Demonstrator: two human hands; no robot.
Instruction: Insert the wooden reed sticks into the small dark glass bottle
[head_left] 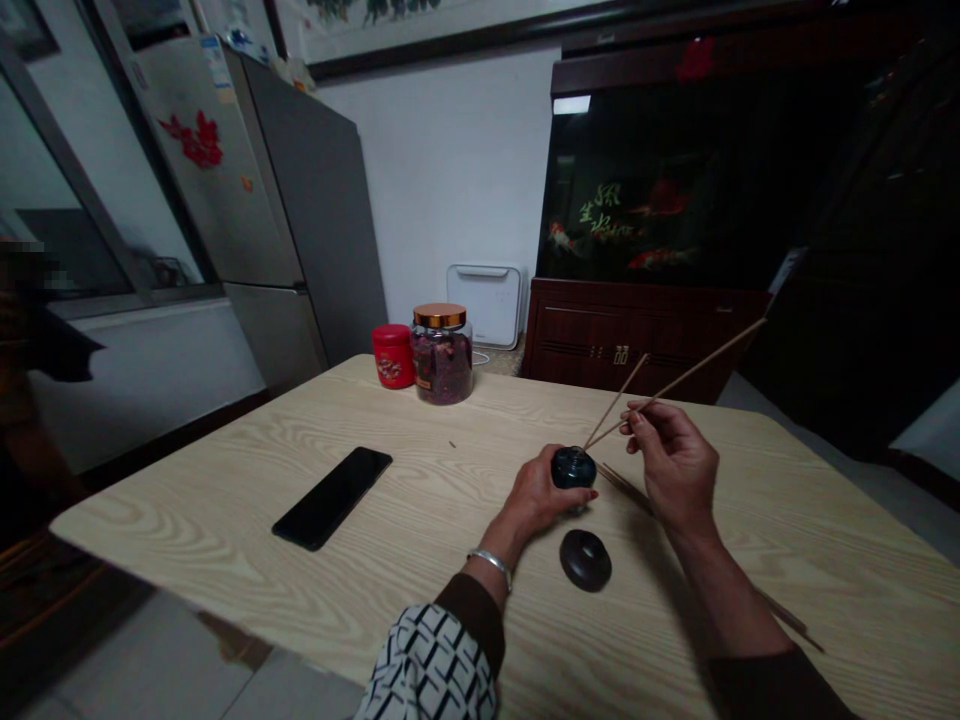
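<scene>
My left hand (537, 497) wraps round a small dark glass bottle (574, 472) standing on the table. One thin wooden stick (621, 393) leans out of the bottle's mouth. Between thumb and fingertips, my right hand (676, 468) pinches a second stick (709, 360), whose lower end meets the mouth; whether it is inside I cannot tell. More thin sticks (789, 614) lie on the table beneath my right forearm, partly hidden by it. Just in front of the bottle rests a dark round disc (577, 570) with a hollow or hole at its centre.
A black phone (334, 498) lies on the wooden table (225, 520) at left. Along the far edge stand a red canister (394, 357) and a copper-lidded jar (442, 365) of dark dried contents. Beyond are a fridge (315, 200) and a fish tank (660, 190).
</scene>
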